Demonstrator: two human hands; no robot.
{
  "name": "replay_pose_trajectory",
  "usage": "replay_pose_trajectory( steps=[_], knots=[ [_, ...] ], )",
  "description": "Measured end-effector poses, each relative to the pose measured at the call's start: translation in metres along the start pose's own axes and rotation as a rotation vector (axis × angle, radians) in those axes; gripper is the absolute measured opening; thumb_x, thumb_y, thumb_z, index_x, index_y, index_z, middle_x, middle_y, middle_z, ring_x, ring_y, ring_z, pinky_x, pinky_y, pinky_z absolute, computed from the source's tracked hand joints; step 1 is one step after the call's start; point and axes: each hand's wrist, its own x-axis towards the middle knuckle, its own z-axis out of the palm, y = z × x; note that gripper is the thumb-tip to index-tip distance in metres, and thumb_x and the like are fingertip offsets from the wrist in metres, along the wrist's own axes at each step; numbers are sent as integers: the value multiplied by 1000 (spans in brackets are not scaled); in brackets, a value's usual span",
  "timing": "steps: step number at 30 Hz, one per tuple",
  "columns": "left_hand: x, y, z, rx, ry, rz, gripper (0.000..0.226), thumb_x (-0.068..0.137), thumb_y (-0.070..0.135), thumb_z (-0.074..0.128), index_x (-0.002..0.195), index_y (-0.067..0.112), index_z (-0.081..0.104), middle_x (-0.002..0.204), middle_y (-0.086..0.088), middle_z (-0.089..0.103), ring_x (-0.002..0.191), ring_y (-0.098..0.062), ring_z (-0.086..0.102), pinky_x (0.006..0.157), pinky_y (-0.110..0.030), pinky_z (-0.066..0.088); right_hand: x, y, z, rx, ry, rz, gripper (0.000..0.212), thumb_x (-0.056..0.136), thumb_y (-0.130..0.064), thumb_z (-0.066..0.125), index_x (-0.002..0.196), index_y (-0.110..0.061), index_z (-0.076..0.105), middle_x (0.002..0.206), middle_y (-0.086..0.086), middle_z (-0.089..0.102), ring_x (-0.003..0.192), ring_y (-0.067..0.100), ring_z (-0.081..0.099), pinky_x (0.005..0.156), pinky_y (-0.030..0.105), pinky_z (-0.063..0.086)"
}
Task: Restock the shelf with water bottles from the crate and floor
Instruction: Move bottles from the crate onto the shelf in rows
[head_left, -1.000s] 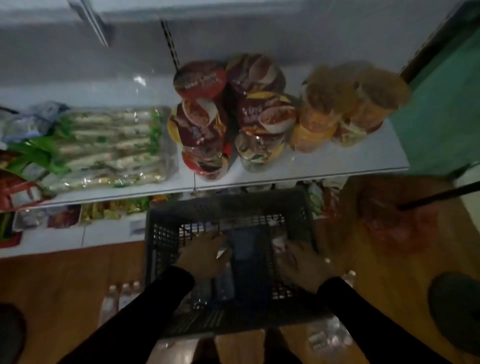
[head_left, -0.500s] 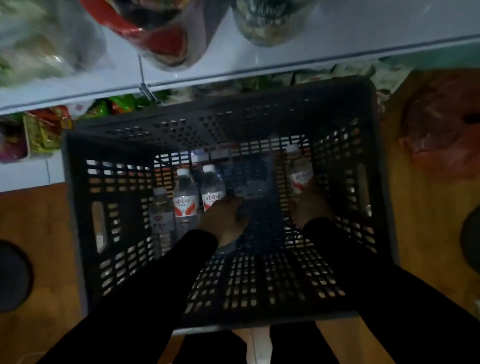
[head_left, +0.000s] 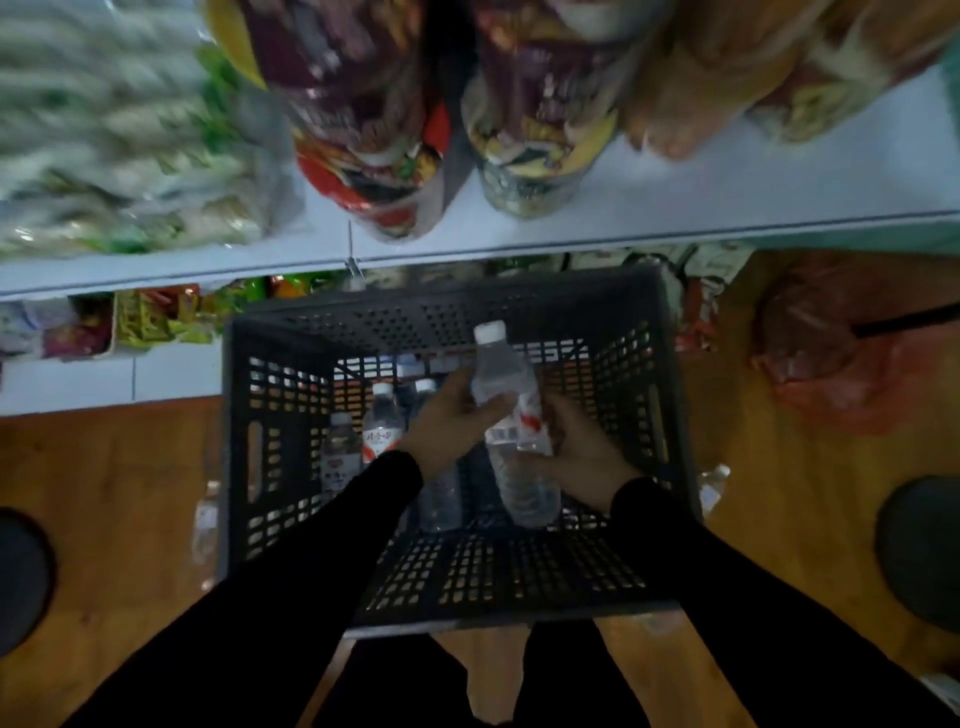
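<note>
Left hand (head_left: 449, 423) grips upper body of a water bottle (head_left: 511, 426), thumb across it below the neck. Bottle is tilted, white cap pointing toward the shelf (head_left: 675, 208), held above the interior of the dark crate (head_left: 239, 467). Right hand (head_left: 584, 457) grips the same bottle at its red-and-white label. Three more bottles (head_left: 383, 434) stand upright inside crate, left of the hands. One bottle (head_left: 206, 519) lies on the wooden floor (head_left: 104, 493), just beside crate's left wall.

Both arms wear long black sleeves (head_left: 291, 587) reaching the wrists (plain, unmarked), above dark trousers (head_left: 415, 686).
</note>
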Motion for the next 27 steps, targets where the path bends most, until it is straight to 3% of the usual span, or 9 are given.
replay_pose_trajectory(
  steps=[3, 7, 12, 14, 16, 18, 20, 23, 27],
  knots=[
    [-33, 45, -19, 4, -6, 129, 52, 89, 45, 67, 136, 35, 48, 129, 15, 60, 114, -6, 60, 96, -32, 51, -25, -52, -13, -23, -68, -82, 84, 67, -52, 87, 137, -38, 44, 136, -13, 56, 124, 12, 56, 103, 44, 48],
    [-86, 119, -41, 111, 99, 326, 53, 79, 37, 80, 124, 32, 53, 118, 7, 64, 104, -11, 64, 88, -40, 55, -63, -136, -32, -83, -46, -224, 84, 78, -33, 83, 146, -31, 33, 142, -14, 48, 128, 9, 50, 104, 34, 45],
    [-159, 216, -56, 200, 149, 630, 56, 67, 32, 88, 114, 39, 58, 112, 12, 68, 104, -8, 65, 91, -36, 54, -120, -225, -49, -66, 111, -481, 73, 78, -16, 84, 138, -29, 44, 131, -16, 62, 121, 2, 58, 97, 24, 49],
    [-185, 253, -59, 229, 131, 729, 58, 71, 25, 85, 121, 34, 57, 114, 15, 68, 106, -5, 64, 91, -29, 53, -147, -262, -55, -54, 203, -583, 68, 76, -22, 85, 131, -39, 49, 125, -23, 63, 116, -2, 59, 94, 20, 50],
    [-214, 292, -61, 279, 150, 828, 56, 76, 23, 82, 125, 33, 57, 114, 20, 67, 106, 3, 62, 89, -19, 50, -172, -297, -63, -52, 289, -689, 62, 73, -35, 86, 126, -43, 54, 125, -17, 65, 116, 5, 62, 96, 33, 53],
    [-236, 329, -67, 313, 247, 950, 51, 80, 30, 78, 127, 34, 57, 115, 17, 67, 107, 2, 62, 93, -22, 50, -194, -330, -75, -46, 357, -777, 59, 71, -41, 86, 122, -40, 57, 121, -9, 69, 113, 12, 66, 93, 42, 54],
    [-253, 362, -74, 313, 352, 1042, 43, 85, 36, 72, 126, 31, 60, 113, 11, 68, 105, -2, 63, 96, -28, 51, -214, -362, -88, -52, 457, -838, 59, 67, -43, 87, 118, -34, 59, 110, -11, 73, 102, 8, 69, 87, 37, 57],
    [-263, 400, -88, 536, 569, 1018, 45, 92, 45, 59, 134, 28, 54, 124, 7, 64, 113, -5, 58, 101, -27, 45, -239, -401, -113, -95, 597, -897, 57, 71, -37, 86, 121, -31, 59, 102, -17, 73, 92, -3, 68, 76, 17, 54],
    [-234, 419, -111, 899, 738, 748, 60, 96, 52, 47, 145, 19, 41, 144, -7, 48, 129, -24, 46, 103, -32, 35, -259, -435, -148, -119, 811, -965, 53, 73, -40, 84, 117, -31, 56, 102, -21, 67, 92, -4, 65, 81, 18, 52]
  ],
)
